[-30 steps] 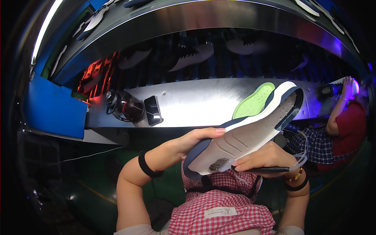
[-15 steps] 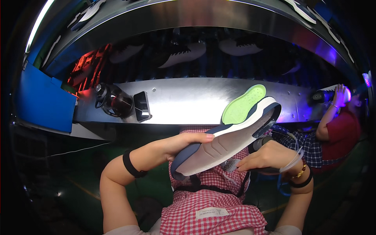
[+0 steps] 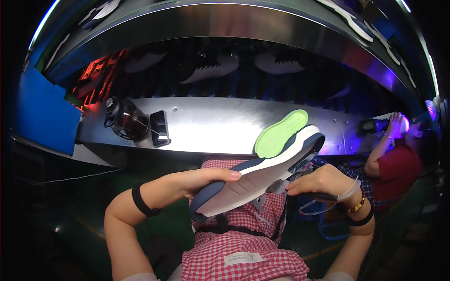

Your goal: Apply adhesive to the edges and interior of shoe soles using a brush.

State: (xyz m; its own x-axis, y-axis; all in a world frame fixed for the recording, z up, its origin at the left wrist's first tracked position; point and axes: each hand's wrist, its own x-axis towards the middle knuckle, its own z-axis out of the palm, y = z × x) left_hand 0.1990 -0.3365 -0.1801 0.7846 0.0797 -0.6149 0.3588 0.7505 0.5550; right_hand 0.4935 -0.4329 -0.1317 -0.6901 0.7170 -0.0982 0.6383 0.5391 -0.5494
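My left hand grips a shoe sole by its heel end, thumb on top. The sole is grey-white with a dark blue rim and slants up to the right. A bright green insole shows at its upper end. My right hand sits under the sole's right side and holds a dark brush-like tool whose tip touches the sole's underside. Both hands are above my lap, over a red-and-white checked apron.
A steel conveyor ledge runs across in front of me, with several shoes on the dark belt behind it. A black container and a small black holder stand on the ledge. A blue panel is left; a person in red is at right.
The sole and both hands have shifted slightly left and down in view. Grips on the sole and the tool are unchanged.
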